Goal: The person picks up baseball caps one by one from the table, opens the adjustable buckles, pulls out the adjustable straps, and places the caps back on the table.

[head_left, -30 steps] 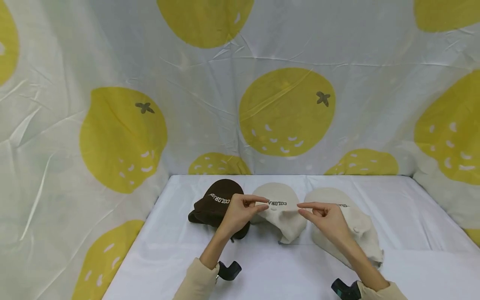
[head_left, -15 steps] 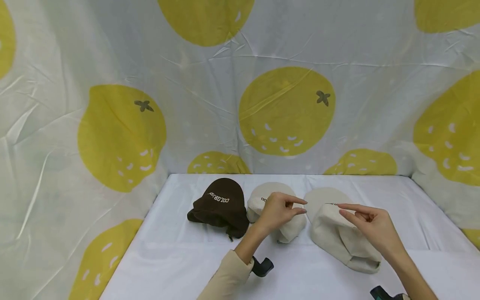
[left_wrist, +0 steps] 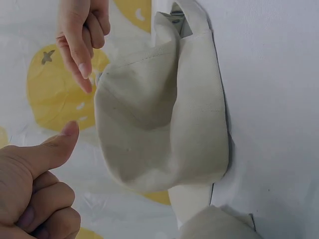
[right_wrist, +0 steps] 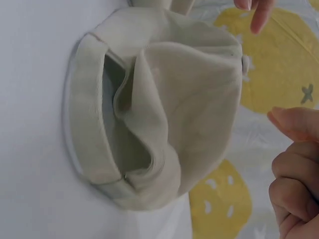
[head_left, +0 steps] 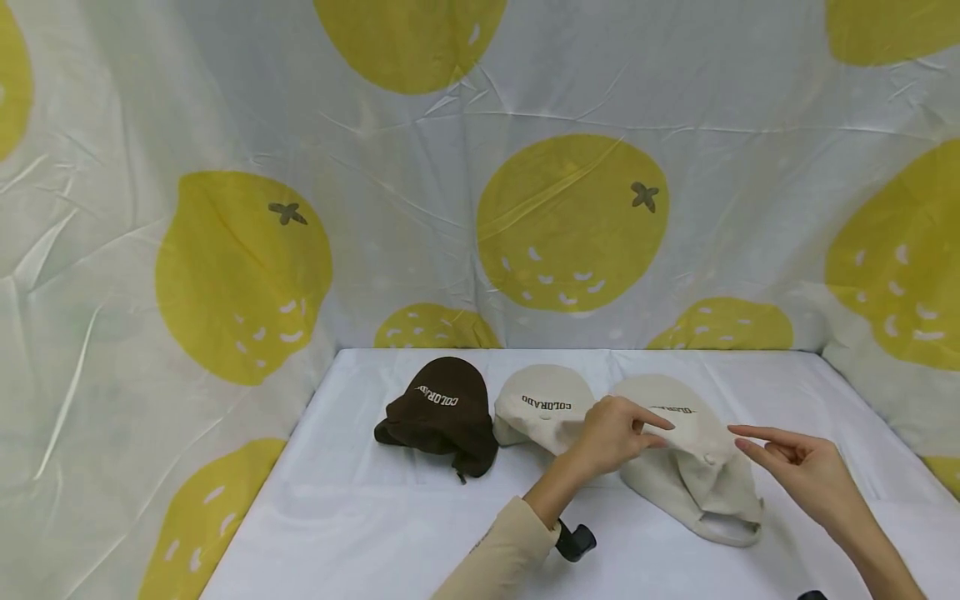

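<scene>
Three baseball caps lie in a row on the white table in the head view: a dark brown cap [head_left: 442,412], a cream cap [head_left: 543,408] in the middle, and a larger-looking beige cap [head_left: 690,467] on the right. All carry "COLORADO" lettering, partly covered on the right one. My left hand [head_left: 618,433] hovers over the left side of the beige cap, thumb and index finger extended and apart. To that cap's right, my right hand [head_left: 810,471] has the same pose. Both hands hold nothing. The beige cap's crown [left_wrist: 134,119] and back strap opening [right_wrist: 119,119] show in the wrist views.
The white tabletop [head_left: 360,533] runs to a back wall of lemon-printed cloth [head_left: 405,242], which also hangs along the left and right. A black wrist device [head_left: 576,542] is strapped at the left sleeve.
Both hands have swept to the right, from around the middle cap to around the beige cap, keeping thumb and index finger apart. The caps have stayed in place.
</scene>
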{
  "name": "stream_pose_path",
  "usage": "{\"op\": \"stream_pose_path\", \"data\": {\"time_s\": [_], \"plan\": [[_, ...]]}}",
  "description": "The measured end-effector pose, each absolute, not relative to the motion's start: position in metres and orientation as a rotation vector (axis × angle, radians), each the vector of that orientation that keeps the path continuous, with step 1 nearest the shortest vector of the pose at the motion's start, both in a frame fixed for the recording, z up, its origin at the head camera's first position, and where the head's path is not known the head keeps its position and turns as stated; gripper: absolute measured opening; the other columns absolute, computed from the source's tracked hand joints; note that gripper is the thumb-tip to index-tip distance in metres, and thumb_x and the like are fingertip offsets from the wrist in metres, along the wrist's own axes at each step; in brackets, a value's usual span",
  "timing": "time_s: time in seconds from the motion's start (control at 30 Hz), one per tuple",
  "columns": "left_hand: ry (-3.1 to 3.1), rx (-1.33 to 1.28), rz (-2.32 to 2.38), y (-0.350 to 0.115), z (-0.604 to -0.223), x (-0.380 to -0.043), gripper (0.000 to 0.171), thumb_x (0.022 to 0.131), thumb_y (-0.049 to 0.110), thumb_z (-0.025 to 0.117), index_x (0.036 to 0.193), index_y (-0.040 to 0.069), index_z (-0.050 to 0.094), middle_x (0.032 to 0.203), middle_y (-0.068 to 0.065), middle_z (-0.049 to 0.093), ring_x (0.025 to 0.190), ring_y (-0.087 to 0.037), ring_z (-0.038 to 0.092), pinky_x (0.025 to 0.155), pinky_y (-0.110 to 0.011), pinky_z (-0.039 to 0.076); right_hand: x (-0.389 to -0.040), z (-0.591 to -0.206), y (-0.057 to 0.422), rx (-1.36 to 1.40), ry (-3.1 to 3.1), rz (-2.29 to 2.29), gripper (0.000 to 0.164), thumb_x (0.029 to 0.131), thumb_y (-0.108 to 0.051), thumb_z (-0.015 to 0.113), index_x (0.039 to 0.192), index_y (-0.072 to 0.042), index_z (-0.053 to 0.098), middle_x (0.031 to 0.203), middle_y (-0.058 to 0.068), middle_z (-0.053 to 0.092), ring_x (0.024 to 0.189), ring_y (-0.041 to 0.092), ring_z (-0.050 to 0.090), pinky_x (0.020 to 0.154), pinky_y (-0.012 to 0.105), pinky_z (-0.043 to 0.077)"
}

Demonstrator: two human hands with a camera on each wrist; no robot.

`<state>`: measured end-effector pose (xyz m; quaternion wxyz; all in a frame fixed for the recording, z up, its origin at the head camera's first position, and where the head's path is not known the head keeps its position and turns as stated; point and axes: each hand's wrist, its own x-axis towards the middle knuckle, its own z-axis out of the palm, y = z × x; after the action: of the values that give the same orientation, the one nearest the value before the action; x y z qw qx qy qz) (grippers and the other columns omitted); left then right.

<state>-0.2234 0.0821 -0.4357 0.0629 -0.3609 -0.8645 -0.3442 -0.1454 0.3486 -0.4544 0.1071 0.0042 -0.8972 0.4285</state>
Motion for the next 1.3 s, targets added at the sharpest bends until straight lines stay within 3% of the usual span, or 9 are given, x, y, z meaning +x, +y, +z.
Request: {"op": "stream_pose_path", "data": {"time_s": [0.3,0.47,0.63,0.73,0.93,1.07,1.17,1.3], "plan": [[-2.661,-1.092,-0.984,0.097,-0.444,-0.221,0.021,0.084,0.026,0.087,0.105,0.026,0.085,0.052,0.009,0.055,0.046,0.009,0.033,0.044,-0.009,0.028,-0.142,-0.474,0.369,0.055,-2.683,1.338,0.036,0.101,-0.026,0.069,0.132,-0.006,0.070,0.060,-0.005,0.028,0.053,0.012,0.027,0.049,0.032,0.030],[-2.668,-1.065,-0.991,0.102,-0.446,-0.222,0.019,0.083,0.028,0.087,0.101,0.026,0.085,0.061,0.009,0.070,0.047,0.012,0.034,0.046,-0.008,0.031,-0.145,-0.480,0.371,0.104,-2.678,1.372,0.035,0.100,-0.021,0.071,0.131,-0.004,0.071,0.062,0.001,0.022,0.054,0.014,0.024,0.050,0.031,0.031],[-2.662,-1.024,-0.950,0.105,-0.447,-0.221,0.015,0.081,0.031,0.087,0.095,0.026,0.086,0.084,0.014,0.080,0.053,0.016,0.038,0.051,-0.004,0.034,-0.148,-0.484,0.371,0.106,-2.703,1.354,0.032,0.099,-0.021,0.072,0.126,-0.004,0.073,0.061,-0.001,0.025,0.060,0.010,0.036,0.059,0.022,0.039],[-2.665,-0.996,-0.911,0.105,-0.448,-0.221,0.014,0.081,0.032,0.087,0.095,0.028,0.086,0.082,0.015,0.079,0.055,0.015,0.041,0.052,-0.005,0.034,-0.150,-0.487,0.369,0.097,-2.725,1.350,0.032,0.099,-0.022,0.072,0.124,-0.003,0.074,0.060,-0.003,0.027,0.063,0.008,0.041,0.065,0.019,0.043],[-2.649,-0.977,-0.812,0.105,-0.451,-0.223,0.014,0.081,0.034,0.087,0.095,0.031,0.085,0.082,0.016,0.079,0.060,0.014,0.051,0.054,-0.005,0.032,-0.152,-0.490,0.368,0.098,-2.729,1.365,0.031,0.099,-0.022,0.073,0.122,-0.003,0.075,0.061,-0.003,0.026,0.064,0.008,0.042,0.066,0.019,0.044],[-2.633,-0.967,-0.784,0.104,-0.452,-0.224,0.011,0.082,0.035,0.086,0.092,0.031,0.085,0.087,0.017,0.079,0.066,0.012,0.059,0.055,-0.004,0.032,-0.155,-0.492,0.369,0.143,-2.724,1.402,0.027,0.099,-0.017,0.072,0.120,-0.001,0.077,0.055,-0.008,0.046,0.068,0.004,0.046,0.067,0.018,0.045],[-2.618,-0.976,-0.791,0.105,-0.453,-0.224,0.010,0.081,0.034,0.086,0.090,0.030,0.086,0.088,0.017,0.079,0.068,0.012,0.061,0.056,-0.003,0.032,-0.156,-0.495,0.371,0.178,-2.709,1.431,0.022,0.099,-0.012,0.071,0.116,0.000,0.078,0.070,-0.009,0.072,0.073,0.000,0.051,0.068,0.018,0.047],[-2.603,-0.994,-0.836,0.103,-0.453,-0.225,0.010,0.081,0.034,0.086,0.089,0.028,0.086,0.089,0.016,0.080,0.071,0.012,0.063,0.058,-0.002,0.034,-0.157,-0.495,0.371,0.209,-2.682,1.418,0.019,0.098,-0.009,0.071,0.112,-0.001,0.079,0.089,-0.011,0.080,0.073,-0.001,0.052,0.067,0.018,0.048]]}}
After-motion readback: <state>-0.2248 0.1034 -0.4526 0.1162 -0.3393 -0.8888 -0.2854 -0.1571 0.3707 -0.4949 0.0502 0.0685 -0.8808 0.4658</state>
